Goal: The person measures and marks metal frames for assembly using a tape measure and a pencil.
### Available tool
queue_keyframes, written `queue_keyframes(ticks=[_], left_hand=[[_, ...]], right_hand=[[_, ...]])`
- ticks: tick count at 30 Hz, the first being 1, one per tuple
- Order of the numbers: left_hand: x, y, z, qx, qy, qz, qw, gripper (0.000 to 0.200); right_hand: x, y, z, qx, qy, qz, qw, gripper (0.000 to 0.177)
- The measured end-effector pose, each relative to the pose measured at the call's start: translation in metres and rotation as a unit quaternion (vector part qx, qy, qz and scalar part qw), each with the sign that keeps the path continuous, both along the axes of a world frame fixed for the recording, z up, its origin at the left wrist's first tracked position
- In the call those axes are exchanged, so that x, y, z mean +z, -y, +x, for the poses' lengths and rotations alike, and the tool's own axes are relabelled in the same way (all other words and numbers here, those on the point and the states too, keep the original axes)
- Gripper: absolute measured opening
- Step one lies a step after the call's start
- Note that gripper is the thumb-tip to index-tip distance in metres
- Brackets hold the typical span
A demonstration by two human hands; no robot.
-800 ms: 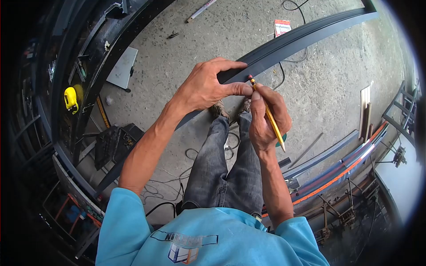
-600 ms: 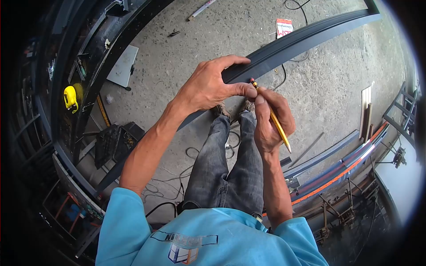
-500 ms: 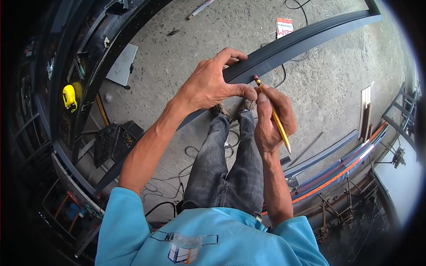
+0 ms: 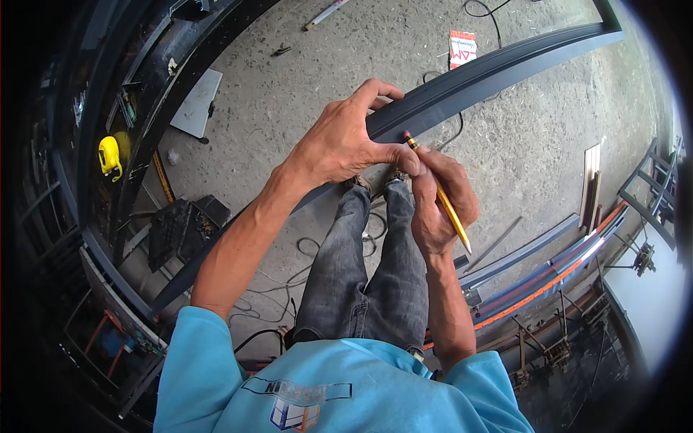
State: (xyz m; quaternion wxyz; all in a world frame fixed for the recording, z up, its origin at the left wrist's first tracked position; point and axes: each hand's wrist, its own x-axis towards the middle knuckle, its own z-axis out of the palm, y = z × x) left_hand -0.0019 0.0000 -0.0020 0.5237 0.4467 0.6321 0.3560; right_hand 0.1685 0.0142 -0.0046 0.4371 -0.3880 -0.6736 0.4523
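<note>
A long dark grey profile runs across the view, from the upper right down to the lower left. My left hand is wrapped round it near the middle, fingers over the far edge and thumb on the near side. In my right hand is a yellow pencil, pinched between thumb and fingers. Its pink eraser end is at the profile's face, just right of my left hand, and its sharpened tip points down towards me. The thumbs of both hands are close together.
A yellow tape measure lies on the dark frame at left. An open black case, a pale panel and cables are on the concrete floor. A red and white label lies beyond the profile. Long profiles lie at right.
The eraser end of the pencil has shifted slightly left along the profile, closer to my left hand. My left hand keeps its hold.
</note>
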Motion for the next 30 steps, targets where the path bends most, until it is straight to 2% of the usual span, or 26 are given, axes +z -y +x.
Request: queue_keyframes(ticks=[1,3,7,9,12,16,17,19,25,27,30], left_hand=[[0.0,0.0,0.0,-0.002,-0.009,0.006,1.0,0.091],[-0.003,0.002,0.002,-0.002,-0.014,0.01,1.0,0.092],[-0.003,0.002,0.001,0.0,-0.017,0.021,1.0,0.094],[-0.004,0.002,0.002,0.004,-0.004,0.012,1.0,0.095],[-0.005,0.002,0.002,0.003,-0.016,0.024,1.0,0.096],[-0.004,0.002,0.005,0.011,-0.028,0.045,0.999,0.093],[-0.005,0.002,0.004,0.011,-0.033,0.046,0.998,0.093],[-0.003,0.001,0.002,0.007,-0.032,0.032,0.999,0.094],[0.003,0.001,0.004,0.009,-0.02,0.004,1.0,0.093],[0.003,0.0,0.002,0.01,-0.018,-0.005,1.0,0.092],[-0.001,0.003,0.004,0.002,-0.028,0.001,1.0,0.09]], right_hand=[[0.0,-0.002,0.0,0.0,0.0,0.0,1.0,0.012],[0.002,-0.005,0.0,-0.036,-0.014,-0.07,0.997,0.012],[0.003,-0.004,0.002,-0.002,0.024,-0.032,0.999,0.011],[-0.001,-0.007,0.002,-0.015,0.013,-0.041,0.999,0.011],[0.001,-0.006,-0.001,0.014,0.019,0.005,1.0,0.012],[0.004,-0.01,0.0,-0.031,0.014,-0.083,0.996,0.013],[0.004,-0.01,0.0,-0.029,0.013,-0.082,0.996,0.013],[0.002,-0.008,0.001,0.027,0.023,-0.009,0.999,0.014],[0.006,-0.009,0.005,0.003,0.008,-0.028,1.0,0.013],[0.005,-0.006,0.009,0.001,-0.013,-0.084,0.996,0.013],[0.0,-0.016,0.004,0.007,0.004,-0.05,0.999,0.014]])
